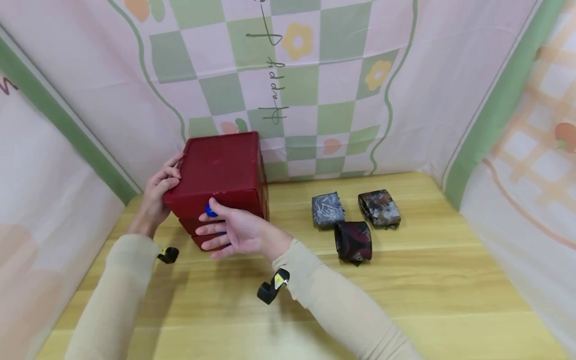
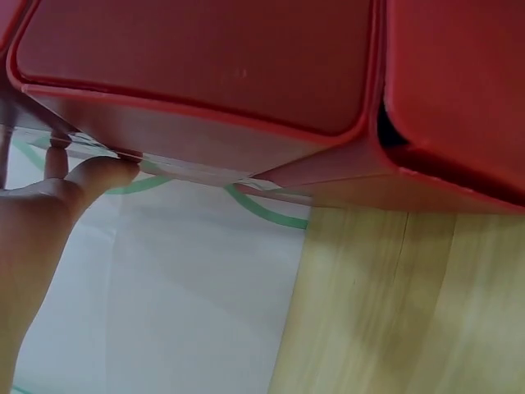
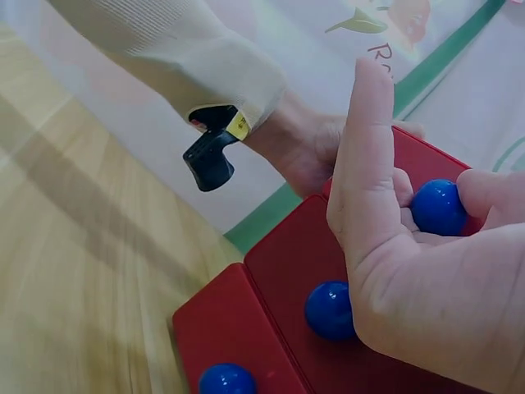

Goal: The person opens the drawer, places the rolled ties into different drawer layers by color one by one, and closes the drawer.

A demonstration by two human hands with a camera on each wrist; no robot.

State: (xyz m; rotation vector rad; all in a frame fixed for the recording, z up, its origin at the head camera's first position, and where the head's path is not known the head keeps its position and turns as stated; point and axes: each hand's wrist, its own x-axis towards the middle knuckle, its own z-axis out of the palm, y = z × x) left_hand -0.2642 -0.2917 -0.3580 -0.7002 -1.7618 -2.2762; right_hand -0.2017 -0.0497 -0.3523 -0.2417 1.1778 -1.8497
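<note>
A dark red drawer box [image 1: 218,165] stands at the table's back left, its stacked drawers fronted with round blue knobs. My right hand [image 1: 245,230] is at its front and pinches the top blue knob [image 3: 440,208] between thumb and forefinger. The other fingers of that hand stretch out past the knob. Below it, the middle knob [image 3: 330,310] and the lowest knob [image 3: 227,381] show in the right wrist view. Against the box's left side rests my left hand [image 1: 157,192], fingers near the upper edge. In the left wrist view its thumb touches the side wall.
On the table [image 1: 432,280], right of the box, lie a grey patterned folded bundle [image 1: 327,210], a brown-and-grey mottled folded bundle [image 1: 379,208] and a dark maroon rolled piece [image 1: 354,242]. A printed curtain [image 1: 342,100] hangs close behind the box; others flank both sides.
</note>
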